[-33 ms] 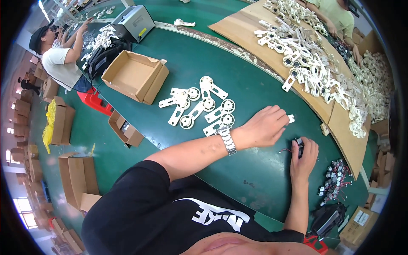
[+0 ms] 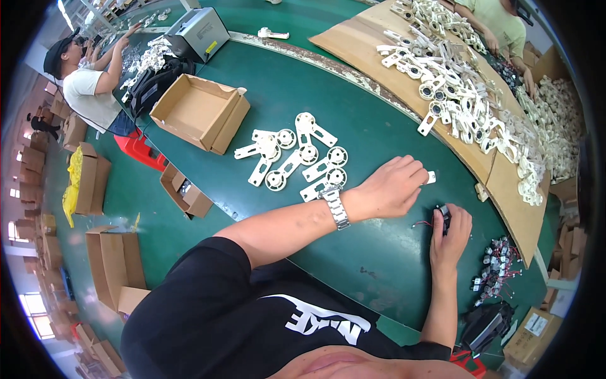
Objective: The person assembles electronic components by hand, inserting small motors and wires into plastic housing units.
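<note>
My left hand [image 2: 390, 188], with a metal watch [image 2: 336, 206] on its wrist, is closed above the green table. The end of a white plastic part [image 2: 432, 177] sticks out past its fingers; the rest is hidden by the hand. To its right, my right hand [image 2: 451, 239] grips a small black motor [image 2: 445, 218] with thin red and dark wires, low over the tabletop. Several cream plastic arm parts with round wheel-like ends [image 2: 291, 163] lie loosely on the table beyond my left forearm.
A cardboard tray [image 2: 196, 114] stands at the far left of the table. Cardboard at the right bears a heap of cream parts [image 2: 451, 95]. A pile of small wired motors [image 2: 496, 268] lies beside my right forearm. Co-workers sit at the far left [image 2: 91, 88] and far right [image 2: 499, 31].
</note>
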The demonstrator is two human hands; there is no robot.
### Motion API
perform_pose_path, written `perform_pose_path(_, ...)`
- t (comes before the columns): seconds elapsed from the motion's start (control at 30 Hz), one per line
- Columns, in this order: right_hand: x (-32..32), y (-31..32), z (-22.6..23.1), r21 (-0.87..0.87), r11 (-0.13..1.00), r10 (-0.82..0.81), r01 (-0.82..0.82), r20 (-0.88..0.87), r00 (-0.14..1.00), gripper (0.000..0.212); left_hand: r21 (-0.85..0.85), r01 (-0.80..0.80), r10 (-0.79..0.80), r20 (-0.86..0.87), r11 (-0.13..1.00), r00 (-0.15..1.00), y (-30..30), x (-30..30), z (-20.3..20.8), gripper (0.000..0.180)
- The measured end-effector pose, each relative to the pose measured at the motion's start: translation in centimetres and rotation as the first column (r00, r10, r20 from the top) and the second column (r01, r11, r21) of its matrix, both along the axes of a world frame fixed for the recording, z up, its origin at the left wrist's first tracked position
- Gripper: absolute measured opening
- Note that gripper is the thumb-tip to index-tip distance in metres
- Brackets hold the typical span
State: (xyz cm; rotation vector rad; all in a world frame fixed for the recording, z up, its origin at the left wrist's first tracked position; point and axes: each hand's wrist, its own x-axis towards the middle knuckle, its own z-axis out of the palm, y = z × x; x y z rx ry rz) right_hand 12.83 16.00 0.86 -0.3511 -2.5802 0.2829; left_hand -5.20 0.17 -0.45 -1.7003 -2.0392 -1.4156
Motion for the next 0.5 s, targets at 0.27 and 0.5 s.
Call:
perform_pose_path(0.27,1.2,0.2,-1.2,-0.214,0.977,-0.046,0.011,-0.159,0.986,0.028,-0.127,-0.105,0.117,0.091,0.986,0.989,-0.7,0.0,0.7,0.054)
perform_pose_path(0.5,1.5,0.3,-2.3,-0.305,0.951,-0.129,0.06,-0.212,0.969,0.033,-0.165,-0.242,0.236,-0.054,0.956,0.97,-0.6,0.1,0.5,0.043)
